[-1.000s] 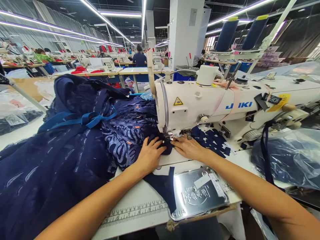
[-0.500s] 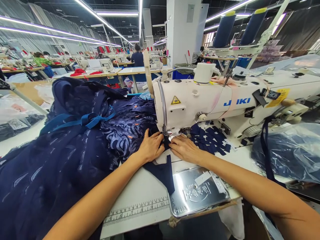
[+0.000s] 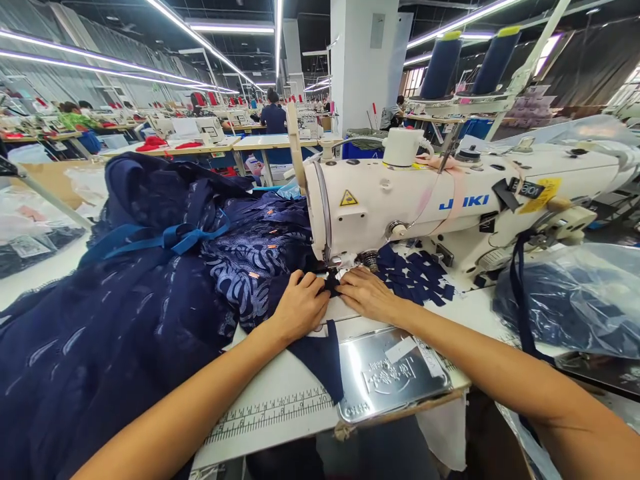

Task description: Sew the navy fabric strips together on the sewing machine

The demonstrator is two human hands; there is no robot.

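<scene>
Navy garment (image 3: 160, 300) touches curled left hand (image 3: 300, 305) and right hand (image 3: 369, 293), any pinch unclear

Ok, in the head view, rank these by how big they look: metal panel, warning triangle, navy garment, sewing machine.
Largest to smallest:
1. navy garment, perhaps enlarged by nearness
2. sewing machine
3. metal panel
4. warning triangle

Garment workshop: sewing machine (image 3: 370, 190), thread cones (image 3: 441, 67), rows of worktables (image 3: 270, 141).
</scene>
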